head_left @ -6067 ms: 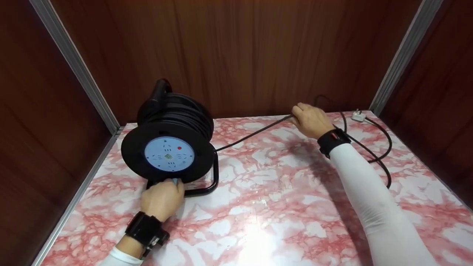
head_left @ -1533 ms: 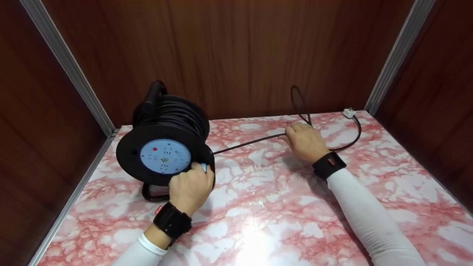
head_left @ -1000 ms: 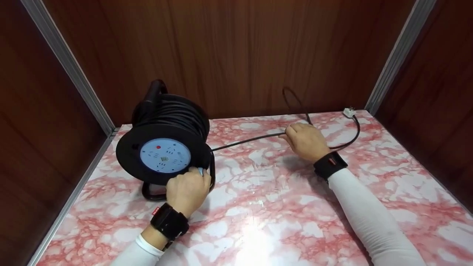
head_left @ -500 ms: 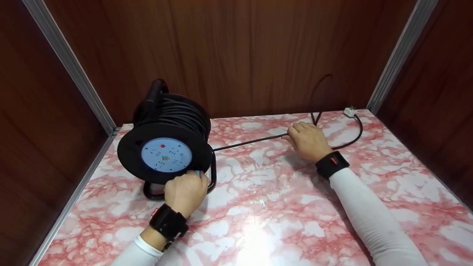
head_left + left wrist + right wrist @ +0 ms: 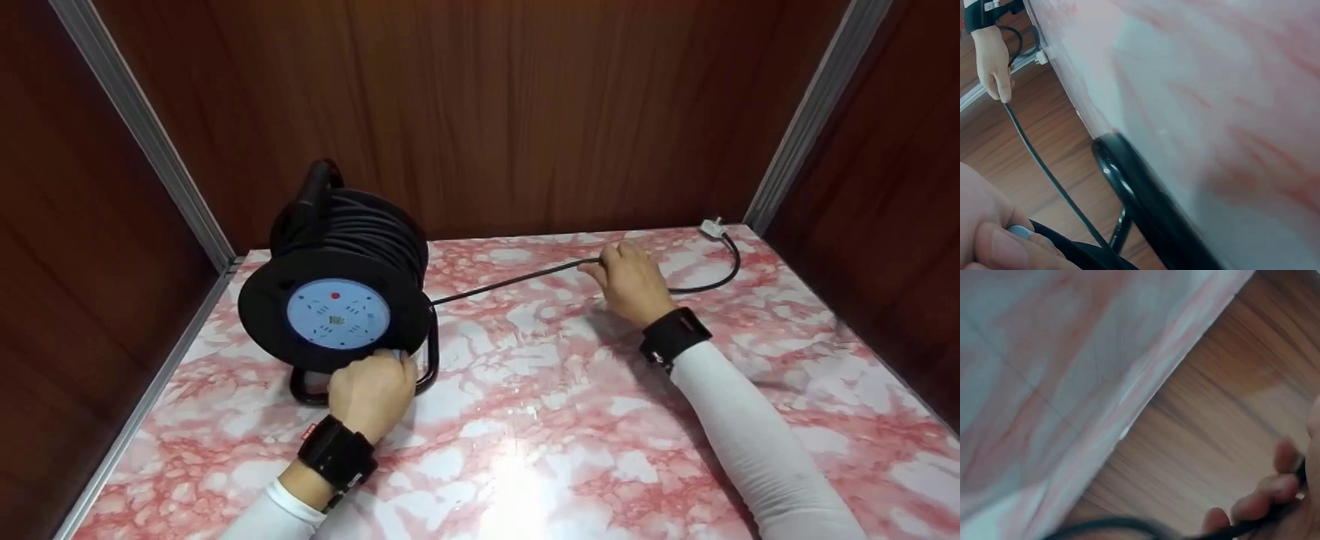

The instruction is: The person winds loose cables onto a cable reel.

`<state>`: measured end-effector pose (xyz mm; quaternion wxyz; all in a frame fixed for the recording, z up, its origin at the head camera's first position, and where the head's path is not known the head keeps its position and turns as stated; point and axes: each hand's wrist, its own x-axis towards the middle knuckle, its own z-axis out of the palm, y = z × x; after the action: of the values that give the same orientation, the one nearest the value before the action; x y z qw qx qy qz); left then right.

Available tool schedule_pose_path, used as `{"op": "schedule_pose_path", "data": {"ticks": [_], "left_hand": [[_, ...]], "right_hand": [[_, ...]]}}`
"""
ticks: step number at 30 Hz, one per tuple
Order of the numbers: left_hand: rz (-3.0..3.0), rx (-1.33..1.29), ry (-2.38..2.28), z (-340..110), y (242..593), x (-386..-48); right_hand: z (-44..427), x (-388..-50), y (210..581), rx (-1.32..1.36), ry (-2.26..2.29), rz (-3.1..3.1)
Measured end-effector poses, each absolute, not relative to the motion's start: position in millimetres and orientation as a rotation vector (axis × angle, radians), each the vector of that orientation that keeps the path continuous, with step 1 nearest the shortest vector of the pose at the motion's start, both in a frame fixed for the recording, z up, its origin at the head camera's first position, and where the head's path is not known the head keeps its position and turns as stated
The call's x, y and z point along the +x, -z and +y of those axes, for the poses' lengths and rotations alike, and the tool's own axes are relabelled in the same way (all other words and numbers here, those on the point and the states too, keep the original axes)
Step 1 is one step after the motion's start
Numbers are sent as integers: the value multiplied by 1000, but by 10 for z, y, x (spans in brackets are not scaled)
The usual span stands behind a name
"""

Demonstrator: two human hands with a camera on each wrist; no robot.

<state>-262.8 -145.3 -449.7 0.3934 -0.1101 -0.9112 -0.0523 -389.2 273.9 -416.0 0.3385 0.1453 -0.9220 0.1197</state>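
A black cable reel (image 5: 337, 264) stands on the left of the table, its round pale-blue socket panel (image 5: 337, 313) facing me. My left hand (image 5: 373, 394) pinches the reel's light-blue crank knob (image 5: 397, 354), low on the front disc; thumb and finger close on the knob (image 5: 1020, 231) in the left wrist view. From the reel a black cable (image 5: 510, 281) runs up to my right hand (image 5: 631, 283), which holds it between thumb and fingers. Curled fingertips (image 5: 1258, 506) show around the cable in the right wrist view. Past that hand, the cable curves to a white plug (image 5: 712, 229).
The reel's black tube stand (image 5: 433, 360) rests on the pink-and-white marbled table (image 5: 540, 450). A black carrying handle (image 5: 319, 184) rises at its top. Dark wood panels (image 5: 487, 112) with metal corner posts (image 5: 817, 97) enclose the back and sides.
The reel's disc has turned, its red button shifting to the top. My left hand has moved slightly down and left with the knob. The loose cable loop behind my right hand is gone from sight.
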Motion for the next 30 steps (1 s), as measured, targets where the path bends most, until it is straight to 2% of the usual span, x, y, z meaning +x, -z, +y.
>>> {"op": "schedule_pose_path", "data": {"ticks": [8,12,24,30], "left_hand": [[-2579,-313,114,-1638,4483,-2588],[-2707,-211,241,-1683,4452,-2588],[-2650,-169,322,-1692,4441,-2557],[-2693,-138,349,-1772,4451,-2567]], "right_hand": [[2949,-3908,4104,514,-167,-2286],[3043,-3906,4114,574,-121,-2305],[3402,-3964,4200,269,-100,-2383],[3523,-3940,4151,296,-115,-2458]]}}
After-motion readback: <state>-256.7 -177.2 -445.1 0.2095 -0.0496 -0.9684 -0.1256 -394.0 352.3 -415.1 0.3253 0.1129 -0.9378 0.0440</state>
